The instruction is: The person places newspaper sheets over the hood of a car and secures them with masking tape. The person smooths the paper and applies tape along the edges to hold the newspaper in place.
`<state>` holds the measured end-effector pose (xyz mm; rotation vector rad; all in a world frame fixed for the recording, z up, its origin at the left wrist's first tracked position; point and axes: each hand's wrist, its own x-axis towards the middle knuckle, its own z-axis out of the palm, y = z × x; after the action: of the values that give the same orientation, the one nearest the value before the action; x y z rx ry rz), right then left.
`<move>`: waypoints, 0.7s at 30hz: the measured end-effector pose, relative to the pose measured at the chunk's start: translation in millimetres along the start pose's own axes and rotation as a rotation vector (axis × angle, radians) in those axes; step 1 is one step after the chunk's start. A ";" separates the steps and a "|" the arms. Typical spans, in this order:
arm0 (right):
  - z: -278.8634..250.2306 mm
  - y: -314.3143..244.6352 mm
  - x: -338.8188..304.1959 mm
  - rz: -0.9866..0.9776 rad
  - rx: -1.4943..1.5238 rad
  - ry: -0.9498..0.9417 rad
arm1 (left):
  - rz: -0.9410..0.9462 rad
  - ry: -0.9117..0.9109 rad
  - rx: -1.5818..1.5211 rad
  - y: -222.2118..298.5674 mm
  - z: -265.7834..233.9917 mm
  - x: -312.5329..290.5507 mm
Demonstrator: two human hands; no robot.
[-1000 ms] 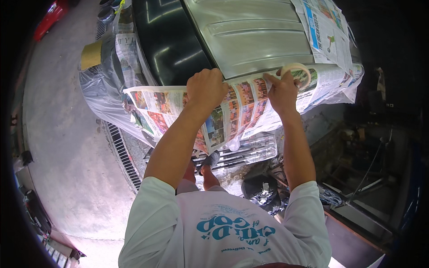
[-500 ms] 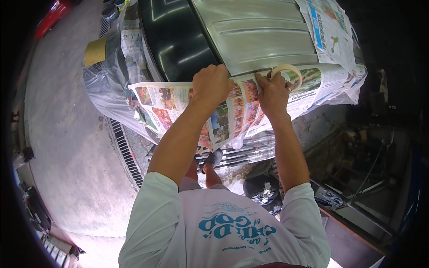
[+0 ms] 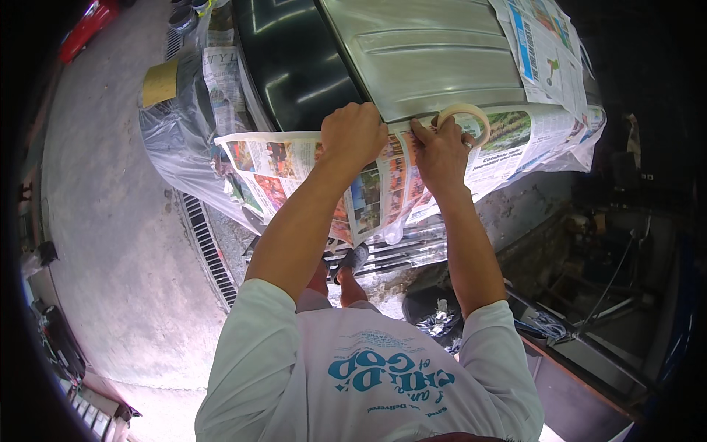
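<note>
A printed newspaper sheet (image 3: 280,166) hangs along the lower edge of a vehicle roof, its pale upper border against the panel. My left hand (image 3: 355,132) is closed on that upper border, near the seam between the glossy black panel (image 3: 298,62) and the bare grey ribbed panel (image 3: 427,55). Just right of it, my right hand (image 3: 442,155) presses its fingertips on the paper's edge. A roll of cream masking tape (image 3: 482,121) is held in that right hand, standing out past its fingers. The undersides of both hands, and any tape strip there, are hidden.
More newspaper (image 3: 541,51) covers the panel's far right. Clear plastic sheeting (image 3: 166,151) drapes the left side, with a tan pad (image 3: 160,82) on it. A floor grate (image 3: 202,239) runs below left. A black bag (image 3: 431,313) sits near my feet.
My right hand and the tape roll have shifted slightly left, closer to my left hand. The left hand keeps its place on the paper's edge.
</note>
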<state>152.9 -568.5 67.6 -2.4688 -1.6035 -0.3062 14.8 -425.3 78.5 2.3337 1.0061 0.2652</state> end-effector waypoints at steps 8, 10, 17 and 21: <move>-8.2 -4.4 2.7 0.036 -0.014 -0.041 | 0.011 -0.027 0.015 -0.9 1.0 2.1; -7.0 -3.9 1.9 0.037 -0.003 -0.038 | 0.012 -0.023 0.023 0.1 1.2 1.9; -1.6 -9.8 -0.5 -0.014 -0.041 0.018 | 0.020 -0.014 0.024 -0.3 1.7 -1.8; 1.5 -26.3 -2.4 -0.035 -0.006 -0.024 | 0.050 0.009 0.037 0.6 2.3 -5.8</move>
<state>128.0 -559.6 66.5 -2.4602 -1.6588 -0.2880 12.0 -430.8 77.3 2.3954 0.9651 0.2791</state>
